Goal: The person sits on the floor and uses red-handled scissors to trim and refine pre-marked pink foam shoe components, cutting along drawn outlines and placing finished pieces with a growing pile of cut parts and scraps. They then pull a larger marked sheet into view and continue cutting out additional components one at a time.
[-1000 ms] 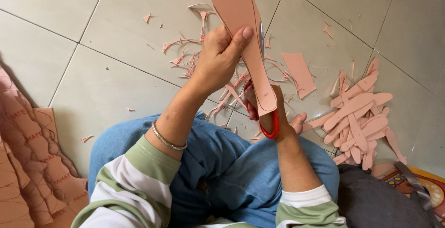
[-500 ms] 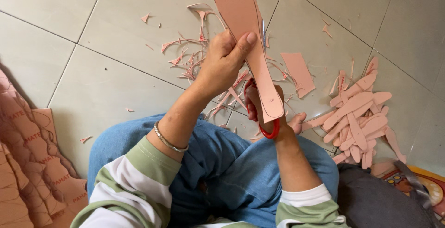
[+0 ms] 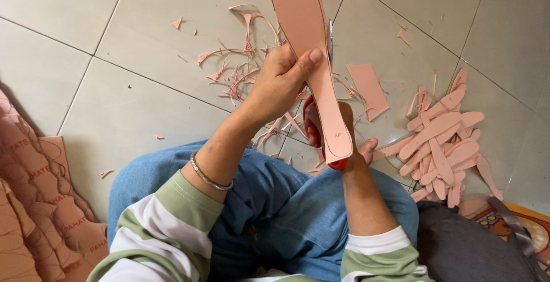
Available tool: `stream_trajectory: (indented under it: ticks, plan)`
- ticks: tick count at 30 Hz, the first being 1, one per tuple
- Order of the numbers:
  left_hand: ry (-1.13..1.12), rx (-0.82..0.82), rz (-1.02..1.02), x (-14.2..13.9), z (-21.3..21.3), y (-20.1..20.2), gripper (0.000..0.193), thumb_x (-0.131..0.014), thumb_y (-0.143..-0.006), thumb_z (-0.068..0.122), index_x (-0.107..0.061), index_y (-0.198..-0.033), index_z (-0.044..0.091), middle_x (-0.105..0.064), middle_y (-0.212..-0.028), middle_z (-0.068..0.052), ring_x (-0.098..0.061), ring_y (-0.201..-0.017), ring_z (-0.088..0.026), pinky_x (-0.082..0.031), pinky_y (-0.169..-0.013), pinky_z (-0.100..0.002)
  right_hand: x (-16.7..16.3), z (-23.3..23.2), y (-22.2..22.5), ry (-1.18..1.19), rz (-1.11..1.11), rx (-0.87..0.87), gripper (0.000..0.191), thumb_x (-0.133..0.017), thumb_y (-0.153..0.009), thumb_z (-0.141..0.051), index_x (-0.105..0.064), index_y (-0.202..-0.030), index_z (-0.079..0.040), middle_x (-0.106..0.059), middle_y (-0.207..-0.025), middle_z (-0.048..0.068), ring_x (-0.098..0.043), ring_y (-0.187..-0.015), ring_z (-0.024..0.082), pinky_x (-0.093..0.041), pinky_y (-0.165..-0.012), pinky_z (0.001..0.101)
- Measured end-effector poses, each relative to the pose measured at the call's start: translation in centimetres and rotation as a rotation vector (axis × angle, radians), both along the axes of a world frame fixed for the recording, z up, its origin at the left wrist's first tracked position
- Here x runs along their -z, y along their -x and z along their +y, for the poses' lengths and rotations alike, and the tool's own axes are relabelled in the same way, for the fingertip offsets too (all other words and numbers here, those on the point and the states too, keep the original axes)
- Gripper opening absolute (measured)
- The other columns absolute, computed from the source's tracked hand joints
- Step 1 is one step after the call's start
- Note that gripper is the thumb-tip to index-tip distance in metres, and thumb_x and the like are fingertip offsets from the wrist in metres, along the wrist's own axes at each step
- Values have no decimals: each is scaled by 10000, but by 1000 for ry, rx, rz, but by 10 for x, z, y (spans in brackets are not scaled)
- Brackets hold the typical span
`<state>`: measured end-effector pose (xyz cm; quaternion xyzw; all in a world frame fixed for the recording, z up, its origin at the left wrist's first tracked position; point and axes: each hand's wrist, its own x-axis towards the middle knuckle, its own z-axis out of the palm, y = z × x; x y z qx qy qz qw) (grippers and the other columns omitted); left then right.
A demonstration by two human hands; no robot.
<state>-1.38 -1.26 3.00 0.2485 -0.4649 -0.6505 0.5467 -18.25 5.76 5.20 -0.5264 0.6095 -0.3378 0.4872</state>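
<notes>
I sit on the tiled floor (image 3: 143, 87) with my knees up, in jeans (image 3: 275, 213) and a green-and-white striped top (image 3: 154, 242). A thin bracelet (image 3: 207, 176) rings my left wrist.

My right hand (image 3: 346, 136) is closed around the red handles of the scissors (image 3: 331, 38); most of that hand is hidden behind the sole, so I see only the knuckles and a bit of red at its near end. The blade shows as a thin metal edge along the sole's right side, farther up.

My left hand (image 3: 281, 84) is clamped on the pink sole (image 3: 312, 53), thumb pressed flat on its face and fingers wrapped behind its left edge. The sole is a long, narrow cut-out held up over my lap, its rounded heel end nearest me and the wider part running away out of the top of the view.

To my left lies a stack of pink sheets (image 3: 34, 202) with shapes cut out of them. To my right sits a dark cushion (image 3: 470, 247), and past it a pile of cut soles (image 3: 444, 144).

Beyond my hands, curled trimmings (image 3: 240, 58) are scattered over the tiles, and a flat offcut (image 3: 366, 90) lies just right of the sole.
</notes>
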Motion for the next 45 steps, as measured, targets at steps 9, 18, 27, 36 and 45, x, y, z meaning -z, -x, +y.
stream_trajectory:
  ticks: [9, 18, 27, 36, 45]
  plan:
    - [13, 102, 2, 1, 1, -1, 336, -526, -1123, 317, -639, -1091, 2, -684, -942, 13, -607, -867, -52, -546, -786, -257, 4, -6, -1, 34, -33, -23, 262, -587, -979, -262, -588, -859, -30, -537, -653, 22, -475, -534, 92, -371, -470, 261]
    - [9, -46, -154, -13, 3, -3, 376, -588, -1081, 378, -665, -1037, 13, -669, -878, 21, -580, -808, -46, -512, -691, -234, 2, 1, 1, 94, 48, -35, 269, -582, -984, -269, -588, -862, -29, -543, -661, 23, -482, -543, 94, -376, -479, 263]
    - [-48, -345, -106, -26, 4, -3, 406, -594, -1081, 382, -689, -967, 4, -650, -790, 21, -588, -717, -48, -488, -613, -246, 8, -5, -9, 153, 80, -291, 276, -577, -988, -275, -589, -865, -28, -550, -669, 25, -489, -551, 97, -381, -487, 265]
    - [78, -130, -93, -25, 4, -7, 304, -630, -1074, 274, -702, -1057, -22, -685, -865, 27, -596, -804, -32, -531, -687, -232, 6, 1, -4, 121, 43, -168, 283, -571, -993, -281, -589, -868, -28, -556, -677, 26, -496, -560, 100, -387, -496, 267]
    - [54, -118, -119, -27, 5, -6, 298, -635, -1068, 282, -689, -1000, -3, -654, -819, 37, -580, -761, -28, -506, -645, -226, 8, 3, -5, 134, 51, -152, 291, -566, -998, -288, -589, -870, -27, -562, -686, 27, -503, -569, 103, -392, -505, 269]
